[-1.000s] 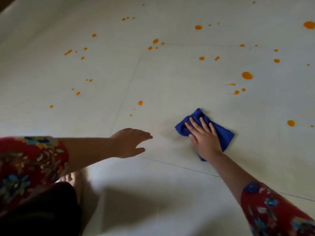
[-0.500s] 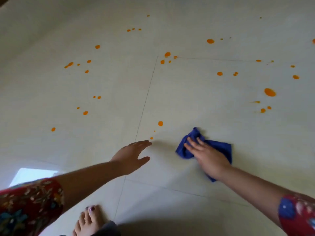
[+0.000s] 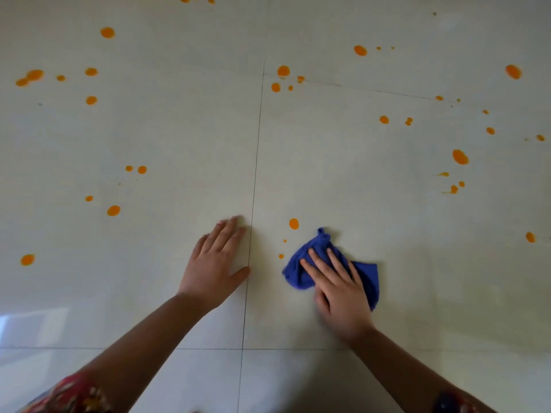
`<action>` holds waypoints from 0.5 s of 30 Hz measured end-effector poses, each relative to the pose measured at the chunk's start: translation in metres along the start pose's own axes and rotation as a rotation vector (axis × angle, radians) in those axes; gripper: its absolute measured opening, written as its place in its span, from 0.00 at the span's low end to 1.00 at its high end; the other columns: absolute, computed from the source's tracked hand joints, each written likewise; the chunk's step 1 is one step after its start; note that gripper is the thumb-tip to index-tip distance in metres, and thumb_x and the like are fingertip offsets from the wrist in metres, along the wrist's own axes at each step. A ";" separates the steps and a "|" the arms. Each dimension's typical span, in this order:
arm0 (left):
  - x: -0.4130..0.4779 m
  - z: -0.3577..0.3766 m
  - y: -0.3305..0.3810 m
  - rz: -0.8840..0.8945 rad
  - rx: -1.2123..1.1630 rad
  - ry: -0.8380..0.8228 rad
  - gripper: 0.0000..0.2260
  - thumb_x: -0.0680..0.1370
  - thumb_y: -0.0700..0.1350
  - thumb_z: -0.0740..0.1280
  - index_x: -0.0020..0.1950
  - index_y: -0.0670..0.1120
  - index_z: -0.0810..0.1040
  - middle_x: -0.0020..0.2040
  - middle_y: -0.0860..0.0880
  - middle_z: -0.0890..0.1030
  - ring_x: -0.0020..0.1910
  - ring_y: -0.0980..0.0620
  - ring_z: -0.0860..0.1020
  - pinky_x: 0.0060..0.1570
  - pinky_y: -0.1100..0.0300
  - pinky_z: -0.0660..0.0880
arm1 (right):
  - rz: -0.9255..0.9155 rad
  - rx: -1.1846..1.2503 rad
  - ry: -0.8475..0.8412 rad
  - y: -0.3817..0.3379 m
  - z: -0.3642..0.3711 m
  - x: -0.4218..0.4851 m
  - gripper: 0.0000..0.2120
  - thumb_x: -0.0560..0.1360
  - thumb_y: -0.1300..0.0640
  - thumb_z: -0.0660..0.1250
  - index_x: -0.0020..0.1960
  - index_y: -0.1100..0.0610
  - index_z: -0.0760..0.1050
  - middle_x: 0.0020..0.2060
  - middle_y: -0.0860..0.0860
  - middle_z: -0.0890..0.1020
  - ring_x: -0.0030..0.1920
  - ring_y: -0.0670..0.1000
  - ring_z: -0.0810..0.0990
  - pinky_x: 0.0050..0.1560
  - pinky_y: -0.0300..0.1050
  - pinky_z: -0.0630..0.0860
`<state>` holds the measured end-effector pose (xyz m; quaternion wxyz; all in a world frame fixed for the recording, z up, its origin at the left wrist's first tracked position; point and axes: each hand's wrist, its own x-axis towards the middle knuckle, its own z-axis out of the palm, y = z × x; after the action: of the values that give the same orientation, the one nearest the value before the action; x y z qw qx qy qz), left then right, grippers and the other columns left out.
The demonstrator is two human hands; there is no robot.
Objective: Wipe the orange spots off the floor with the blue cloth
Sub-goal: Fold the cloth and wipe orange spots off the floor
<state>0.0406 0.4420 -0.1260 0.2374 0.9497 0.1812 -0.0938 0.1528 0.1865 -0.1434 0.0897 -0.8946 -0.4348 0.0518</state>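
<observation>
A crumpled blue cloth [image 3: 313, 251] lies on the pale tiled floor [image 3: 343, 174], and my right hand [image 3: 337, 287] presses flat on it with straight fingers. My left hand [image 3: 214, 263] rests flat on the floor to the left of the cloth, just left of a tile joint. An orange spot [image 3: 294, 223] sits just beyond the cloth's left corner, with two tiny specks below it. Several more orange spots are scattered farther out: a large spot [image 3: 460, 156] at the right, a cluster [image 3: 283, 71] at the far middle, a left spot [image 3: 113, 210].
Dark tile joints cross the floor, one running away from me between my hands. The floor nearest me shows a bright window reflection [image 3: 18, 329] at the left. Red patterned sleeves show at both bottom corners.
The view has swung forward and over the floor. My right hand slid the cloth left toward the nearest orange spot, and my left hand came down flat on the floor.
</observation>
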 end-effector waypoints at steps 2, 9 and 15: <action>0.002 0.001 -0.007 0.019 0.012 0.021 0.32 0.77 0.60 0.58 0.79 0.53 0.52 0.80 0.55 0.46 0.78 0.55 0.43 0.76 0.56 0.45 | -0.093 -0.019 -0.022 0.007 -0.006 -0.026 0.27 0.72 0.57 0.58 0.72 0.46 0.69 0.73 0.42 0.66 0.74 0.49 0.63 0.72 0.55 0.61; -0.002 0.014 -0.019 0.073 0.028 0.074 0.32 0.77 0.64 0.48 0.79 0.55 0.49 0.79 0.56 0.46 0.78 0.55 0.43 0.75 0.56 0.43 | 0.270 0.080 0.141 0.042 -0.004 0.056 0.24 0.76 0.55 0.54 0.71 0.49 0.70 0.71 0.46 0.70 0.73 0.53 0.65 0.68 0.60 0.65; -0.011 0.011 -0.027 0.100 -0.020 0.100 0.27 0.80 0.55 0.49 0.79 0.54 0.52 0.79 0.57 0.48 0.78 0.57 0.47 0.75 0.60 0.44 | -0.327 -0.116 -0.104 -0.007 0.002 0.052 0.24 0.78 0.51 0.52 0.74 0.42 0.61 0.75 0.41 0.61 0.76 0.50 0.58 0.73 0.57 0.53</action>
<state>0.0188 0.4556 -0.1434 0.2419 0.9587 0.1459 -0.0325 0.1791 0.2318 -0.1446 0.0227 -0.8118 -0.5807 0.0577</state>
